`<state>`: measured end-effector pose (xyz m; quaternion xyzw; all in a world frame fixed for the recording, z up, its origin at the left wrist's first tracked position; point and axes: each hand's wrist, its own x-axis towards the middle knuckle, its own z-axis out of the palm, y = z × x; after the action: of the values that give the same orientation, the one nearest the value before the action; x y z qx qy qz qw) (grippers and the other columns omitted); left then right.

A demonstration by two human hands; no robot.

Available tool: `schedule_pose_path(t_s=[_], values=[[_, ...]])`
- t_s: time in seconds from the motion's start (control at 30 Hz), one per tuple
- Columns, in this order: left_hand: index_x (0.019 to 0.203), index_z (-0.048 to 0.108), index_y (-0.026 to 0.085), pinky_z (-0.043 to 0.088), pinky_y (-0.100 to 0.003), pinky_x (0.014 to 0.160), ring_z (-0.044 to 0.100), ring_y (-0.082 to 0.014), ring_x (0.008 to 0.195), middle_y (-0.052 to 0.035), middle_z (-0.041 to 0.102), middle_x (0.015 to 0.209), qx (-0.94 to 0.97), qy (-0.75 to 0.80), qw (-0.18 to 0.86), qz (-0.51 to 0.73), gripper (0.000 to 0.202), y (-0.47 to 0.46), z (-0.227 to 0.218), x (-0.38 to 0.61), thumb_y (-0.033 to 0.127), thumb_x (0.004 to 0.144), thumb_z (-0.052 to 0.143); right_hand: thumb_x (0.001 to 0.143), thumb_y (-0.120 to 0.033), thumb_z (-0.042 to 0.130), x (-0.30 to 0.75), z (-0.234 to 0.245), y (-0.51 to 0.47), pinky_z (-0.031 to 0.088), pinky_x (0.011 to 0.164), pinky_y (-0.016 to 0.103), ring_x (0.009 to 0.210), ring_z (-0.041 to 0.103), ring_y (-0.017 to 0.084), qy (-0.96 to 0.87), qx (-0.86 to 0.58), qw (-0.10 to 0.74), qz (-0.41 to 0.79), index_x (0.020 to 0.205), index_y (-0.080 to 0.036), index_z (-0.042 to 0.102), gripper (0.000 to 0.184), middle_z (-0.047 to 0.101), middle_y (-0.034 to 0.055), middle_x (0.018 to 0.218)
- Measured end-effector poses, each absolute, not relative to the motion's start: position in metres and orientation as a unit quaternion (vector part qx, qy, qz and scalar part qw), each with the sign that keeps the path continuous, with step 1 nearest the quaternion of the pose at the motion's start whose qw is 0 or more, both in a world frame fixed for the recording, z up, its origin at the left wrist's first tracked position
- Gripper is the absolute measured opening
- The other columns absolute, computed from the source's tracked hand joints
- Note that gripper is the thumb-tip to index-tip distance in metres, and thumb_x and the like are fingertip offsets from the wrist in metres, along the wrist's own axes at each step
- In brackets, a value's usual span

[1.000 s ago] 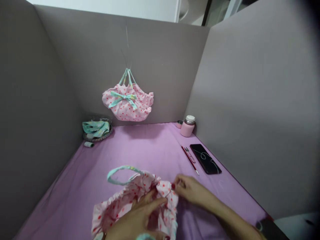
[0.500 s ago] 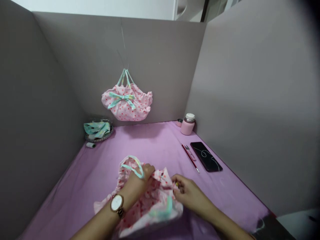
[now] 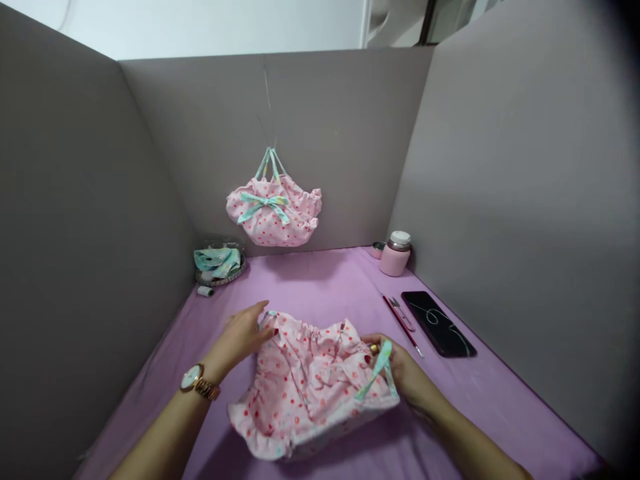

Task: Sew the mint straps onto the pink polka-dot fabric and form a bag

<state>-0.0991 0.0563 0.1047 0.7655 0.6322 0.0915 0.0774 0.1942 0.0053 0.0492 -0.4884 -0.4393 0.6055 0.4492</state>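
A pink fabric bag with red dots [image 3: 305, 387] lies spread on the purple table cover [image 3: 320, 287] in front of me. My left hand [image 3: 240, 333], with a watch on the wrist, pinches the bag's upper left corner. My right hand [image 3: 400, 370] grips the bag's right edge, and a teal strap [image 3: 375, 373] of the bag runs across its fingers. A frilled hem shows along the bag's near edge.
A finished pink bag with a teal bow [image 3: 274, 212] hangs on the back partition. A dish of teal fabric strips [image 3: 219, 263] and a thread spool [image 3: 204, 291] sit back left. A pink flask [image 3: 395, 253], snips [image 3: 403, 313], a red pencil [image 3: 400, 325] and a phone [image 3: 439, 323] lie on the right.
The bag was bunched up between both hands; now it is turned and spread flat, with my left hand moved out to its left corner and my right hand at its right edge.
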Motion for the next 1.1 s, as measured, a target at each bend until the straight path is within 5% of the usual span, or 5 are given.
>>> schedule_pose_path(t_s=[0.2, 0.43, 0.63, 0.87, 1.1], values=[[0.07, 0.059, 0.019, 0.032, -0.023, 0.054, 0.059, -0.0166, 0.063, -0.0025, 0.066, 0.067, 0.761, 0.641, 0.067, 0.072, 0.015, 0.054, 0.106, -0.079, 0.027, 0.076, 0.047, 0.069, -0.044, 0.064, 0.191, 0.052, -0.018, 0.046, 0.079, 0.035, 0.084, 0.062, 0.023, -0.435, -0.439, 0.37, 0.693, 0.106, -0.016, 0.052, 0.048, 0.063, 0.0089, 0.093], [0.077, 0.055, 0.019, 0.029, -0.028, 0.057, 0.06, -0.0237, 0.071, -0.0067, 0.065, 0.069, 0.707, 0.705, -0.007, 0.055, 0.014, 0.051, 0.126, -0.105, 0.026, 0.075, 0.043, 0.054, -0.015, 0.061, 0.203, 0.06, -0.01, 0.042, 0.048, 0.022, 0.05, 0.053, 0.012, -0.508, -0.457, 0.299, 0.666, 0.097, -0.018, 0.054, 0.043, 0.058, -0.0029, 0.063], [0.07, 0.053, 0.021, 0.029, -0.026, 0.047, 0.061, -0.0224, 0.061, -0.0048, 0.065, 0.064, 0.663, 0.748, 0.028, 0.015, 0.013, 0.038, 0.124, -0.157, 0.029, 0.074, 0.044, 0.063, -0.028, 0.055, 0.258, 0.054, 0.048, 0.034, 0.039, 0.022, 0.037, 0.043, 0.009, -0.59, -0.545, 0.281, 0.526, 0.087, -0.014, 0.054, 0.028, 0.051, -0.003, 0.052], [0.123, 0.043, 0.016, 0.033, -0.045, 0.089, 0.043, -0.0293, 0.117, -0.0145, 0.049, 0.129, 0.702, 0.711, 0.012, 0.05, 0.048, 0.028, 0.122, -0.136, 0.016, 0.075, 0.046, 0.074, -0.028, 0.051, 0.227, 0.059, 0.062, 0.038, 0.082, 0.039, 0.097, 0.05, 0.025, -0.68, -0.557, 0.379, 0.289, 0.097, -0.014, 0.054, 0.027, 0.055, 0.0128, 0.099], [0.121, 0.048, 0.017, 0.03, -0.044, 0.094, 0.044, -0.0272, 0.118, -0.0149, 0.05, 0.128, 0.758, 0.644, 0.042, 0.097, 0.04, 0.062, 0.1, -0.074, 0.024, 0.082, 0.044, 0.079, -0.018, 0.05, 0.143, 0.063, 0.04, 0.036, 0.085, 0.038, 0.096, 0.047, 0.023, -0.82, -0.432, 0.327, 0.186, 0.099, -0.018, 0.057, 0.021, 0.057, 0.0092, 0.098]])
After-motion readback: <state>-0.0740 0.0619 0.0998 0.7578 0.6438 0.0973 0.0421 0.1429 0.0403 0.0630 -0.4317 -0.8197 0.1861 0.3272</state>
